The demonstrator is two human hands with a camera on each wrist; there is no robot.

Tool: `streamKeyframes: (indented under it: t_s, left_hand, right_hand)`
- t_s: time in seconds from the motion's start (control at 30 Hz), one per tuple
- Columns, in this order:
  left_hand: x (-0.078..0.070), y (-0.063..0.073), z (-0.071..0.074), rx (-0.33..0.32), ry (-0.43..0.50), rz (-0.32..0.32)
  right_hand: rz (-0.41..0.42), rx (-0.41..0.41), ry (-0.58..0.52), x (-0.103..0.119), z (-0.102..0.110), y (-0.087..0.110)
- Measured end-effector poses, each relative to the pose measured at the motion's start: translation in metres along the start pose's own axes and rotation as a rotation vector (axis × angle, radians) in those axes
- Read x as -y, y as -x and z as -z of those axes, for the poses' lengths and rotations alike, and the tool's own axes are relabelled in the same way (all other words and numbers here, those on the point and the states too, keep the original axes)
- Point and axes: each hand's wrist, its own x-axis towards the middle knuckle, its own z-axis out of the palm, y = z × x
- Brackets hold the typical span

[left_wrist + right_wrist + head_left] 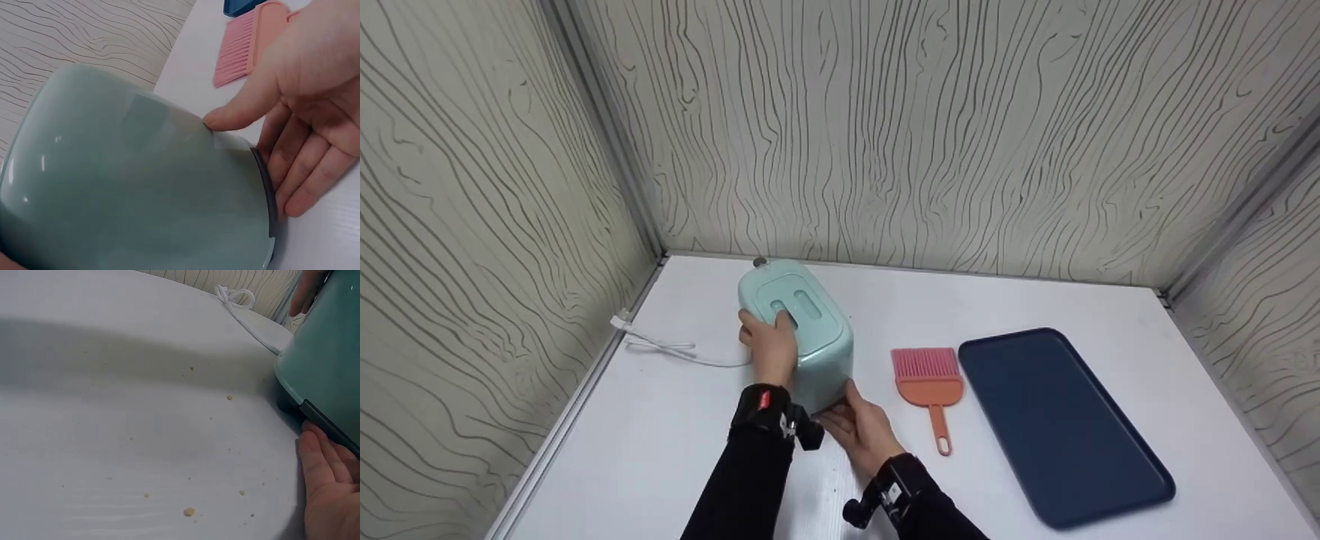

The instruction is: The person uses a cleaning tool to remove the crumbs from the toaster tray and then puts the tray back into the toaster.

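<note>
Gripping the toaster (819, 328) by a slot (777, 305) with the left hand (770, 351), plus its bottom edge (329, 427) with the right hand (867, 433), probably just to share weight.

On table (645, 457), left to right: cord (706, 362), brush (930, 391), tray (1065, 427). Between cord and brush: toaster (819, 334). At toaster's left: left hand (772, 349). At near lower edge: right hand (868, 431); beside it, crumbs (189, 512). Behind: wall (870, 135).
</note>
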Motion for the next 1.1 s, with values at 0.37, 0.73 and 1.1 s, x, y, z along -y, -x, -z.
streamKeyframes:
  t_s: [0.37,0.73,1.1]
  left_hand:
    - [-0.0028,-0.0039,0.0015,0.024,-0.013,-0.007]
    - [0.0028,-0.0075,0.0077,-0.007,-0.127,-0.012]
    - [0.0031,-0.0082,0.0080,0.044,-0.261,-0.124]
  right_hand:
    - [0.011,-0.015,0.013,-0.0012,0.0030,-0.0025]
    - [0.009,-0.021,0.056,-0.0052,0.0029,-0.0018]
    - [0.018,-0.057,0.079,-0.0042,0.0032,-0.0041]
